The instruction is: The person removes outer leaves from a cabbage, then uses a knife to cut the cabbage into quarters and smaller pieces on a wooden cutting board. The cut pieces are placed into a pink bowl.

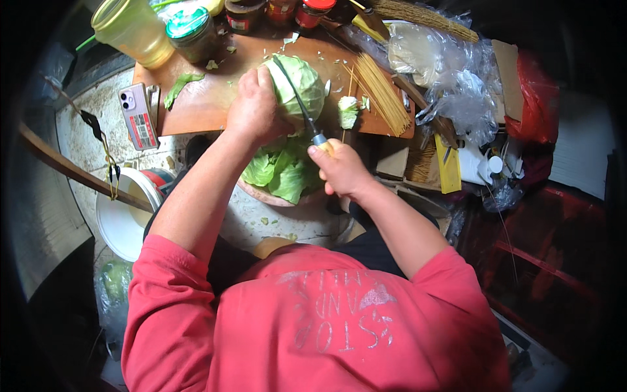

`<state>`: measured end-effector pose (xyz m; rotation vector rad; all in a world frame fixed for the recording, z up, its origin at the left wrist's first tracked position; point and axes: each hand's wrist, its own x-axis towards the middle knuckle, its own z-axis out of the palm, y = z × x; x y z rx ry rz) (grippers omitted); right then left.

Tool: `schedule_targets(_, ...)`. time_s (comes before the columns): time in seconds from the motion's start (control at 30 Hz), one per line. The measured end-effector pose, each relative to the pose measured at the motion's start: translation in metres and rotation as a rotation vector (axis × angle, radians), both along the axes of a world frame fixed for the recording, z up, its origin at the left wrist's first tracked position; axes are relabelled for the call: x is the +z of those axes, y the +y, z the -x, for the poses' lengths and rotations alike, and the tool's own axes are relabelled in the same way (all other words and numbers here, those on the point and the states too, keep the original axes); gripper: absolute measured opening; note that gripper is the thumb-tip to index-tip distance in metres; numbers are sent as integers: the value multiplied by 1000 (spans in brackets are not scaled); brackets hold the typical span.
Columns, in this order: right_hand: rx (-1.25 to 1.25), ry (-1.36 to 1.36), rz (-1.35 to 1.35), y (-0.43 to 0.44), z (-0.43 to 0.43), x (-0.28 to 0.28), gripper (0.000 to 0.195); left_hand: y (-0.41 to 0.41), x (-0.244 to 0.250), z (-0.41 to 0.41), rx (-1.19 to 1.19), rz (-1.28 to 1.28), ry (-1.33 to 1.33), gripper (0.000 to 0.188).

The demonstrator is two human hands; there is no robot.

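Observation:
A pale green head of cabbage point(306, 83) rests at the front edge of the wooden board point(210, 108). My left hand point(257, 105) is spread against its left side, the fingertips partly hidden. In my right hand point(338, 164) is the handle of a knife point(299, 98), whose dark narrow blade lies across the cabbage. Loose green cabbage leaves point(286, 174) fill a round container point(259, 195) below the board's edge. A skewered piece of cabbage point(348, 112) lies to the right of the head, beside a bundle of bamboo skewers point(382, 93).
A phone point(138, 116) leans at the board's left end. Behind stand a yellowish plastic jug point(132, 34), a green-lidded jar point(190, 36) and red-lidded jars. A white bucket point(122, 215) is at lower left. Plastic bags point(455, 73) and cardboard point(507, 73) crowd the right.

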<state>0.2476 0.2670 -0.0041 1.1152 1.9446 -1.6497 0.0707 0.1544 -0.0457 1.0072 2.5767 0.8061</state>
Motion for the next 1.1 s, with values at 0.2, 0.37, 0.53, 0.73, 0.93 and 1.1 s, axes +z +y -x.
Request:
schedule_targets(0.2,56,-4,-34,10,7,-2,40,1,6,3,-7,-44,8,126)
schedule_targets(0.37,154,108,-190,17,-3,-36,44,3,2,1,-15,-67,100,120)
schedule_targets(0.53,107,353,-363,7,-27,-90,43,5,10,5,-29,-1,74,121)
schedule_targets(0.73,83,430,-365,7,-34,-117,42,6,9,6,-29,32,63,127)
schedule_targets(0.93,104,301,-262,12,-24,-70,42,2,4,7,-46,10,31,131)
schedule_targets(1.1,108,245,-220,13,-15,-47,42,2,-3,6,-47,-24,61,131)
